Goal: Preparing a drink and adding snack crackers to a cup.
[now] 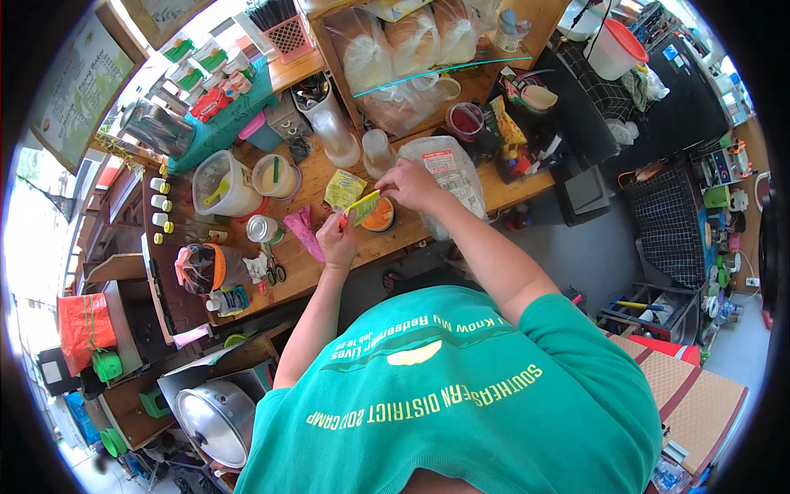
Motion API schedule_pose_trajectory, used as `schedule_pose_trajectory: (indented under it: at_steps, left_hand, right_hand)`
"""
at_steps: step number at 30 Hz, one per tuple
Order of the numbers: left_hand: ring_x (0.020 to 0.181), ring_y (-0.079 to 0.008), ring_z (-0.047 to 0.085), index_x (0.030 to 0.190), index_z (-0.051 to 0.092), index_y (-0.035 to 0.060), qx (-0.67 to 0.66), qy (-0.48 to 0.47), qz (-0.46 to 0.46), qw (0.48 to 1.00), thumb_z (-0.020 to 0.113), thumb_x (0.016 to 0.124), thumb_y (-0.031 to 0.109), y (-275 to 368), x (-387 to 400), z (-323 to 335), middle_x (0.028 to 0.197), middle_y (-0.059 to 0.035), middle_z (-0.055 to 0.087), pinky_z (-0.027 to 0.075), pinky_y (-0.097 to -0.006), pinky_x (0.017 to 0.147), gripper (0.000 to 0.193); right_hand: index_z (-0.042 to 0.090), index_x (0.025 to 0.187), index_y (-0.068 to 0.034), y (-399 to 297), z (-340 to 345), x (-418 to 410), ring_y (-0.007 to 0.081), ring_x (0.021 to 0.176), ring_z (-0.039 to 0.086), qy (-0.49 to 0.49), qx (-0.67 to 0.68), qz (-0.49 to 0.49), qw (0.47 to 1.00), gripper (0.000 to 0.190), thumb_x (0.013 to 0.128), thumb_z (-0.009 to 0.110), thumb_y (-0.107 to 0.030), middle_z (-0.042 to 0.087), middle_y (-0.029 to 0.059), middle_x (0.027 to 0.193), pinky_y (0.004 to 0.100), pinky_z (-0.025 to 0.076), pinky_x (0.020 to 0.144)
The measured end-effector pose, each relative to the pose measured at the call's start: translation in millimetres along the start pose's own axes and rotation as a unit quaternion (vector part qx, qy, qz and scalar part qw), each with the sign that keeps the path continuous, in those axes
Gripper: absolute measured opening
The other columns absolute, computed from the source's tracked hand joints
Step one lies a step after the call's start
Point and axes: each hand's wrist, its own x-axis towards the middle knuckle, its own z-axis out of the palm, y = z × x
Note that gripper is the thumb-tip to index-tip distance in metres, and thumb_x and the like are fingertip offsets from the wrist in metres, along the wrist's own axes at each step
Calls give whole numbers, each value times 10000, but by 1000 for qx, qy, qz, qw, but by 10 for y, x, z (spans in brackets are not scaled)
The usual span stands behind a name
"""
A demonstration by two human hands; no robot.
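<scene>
My left hand (338, 244) grips the lower end of a small yellow-green sachet (364, 209), which has a red part near my thumb. My right hand (412, 185) pinches the sachet's upper end. Directly behind and below it stands a round tub of orange contents (378, 219), partly covered by the sachet. A second yellow packet (344, 189) lies on the wooden counter just beyond. Under my right wrist rests a clear plastic bag with a printed label (453, 173). A pink packet (302, 230) lies left of my left hand.
Left on the counter are a tin can (264, 229), scissors (275, 267), a white tub with a green scoop (223, 184) and a smaller tub (274, 176). Clear cups (378, 151) stand at the back, below a wooden shelf with bagged bread (413, 43). A black tray of packets (524, 154) sits right.
</scene>
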Motion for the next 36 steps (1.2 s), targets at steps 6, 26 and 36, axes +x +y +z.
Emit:
schedule_pose_trajectory:
  at_steps: [6, 26, 36]
  left_hand:
    - [535, -221, 417, 753, 553, -2, -14, 1, -4, 1000, 714, 959, 166, -8, -34, -23, 628, -119, 464, 392, -354, 527, 311]
    - [624, -80, 455, 911, 712, -15, -23, -18, -16, 999, 691, 991, 180, -103, 7, -82, 659, -29, 533, 416, -278, 571, 212]
    - [603, -96, 426, 886, 693, -11, -24, -17, 17, 999, 699, 979, 155, -16, 59, -79, 643, -30, 495, 392, -285, 553, 191]
  right_hand:
    - [813, 901, -170, -28, 12, -12, 258, 914, 630, 19, -34, -9, 999, 132, 786, 801, -233, 727, 41, 833, 425, 501, 836]
    - [796, 998, -233, -256, -38, 55, 216, 1021, 608, -64, -40, -13, 997, 248, 751, 808, -237, 720, -23, 899, 427, 442, 898]
    - [799, 1016, -226, -396, -42, 34, 220, 1046, 593, -76, -91, 11, 993, 259, 761, 815, -188, 708, 20, 933, 393, 428, 934]
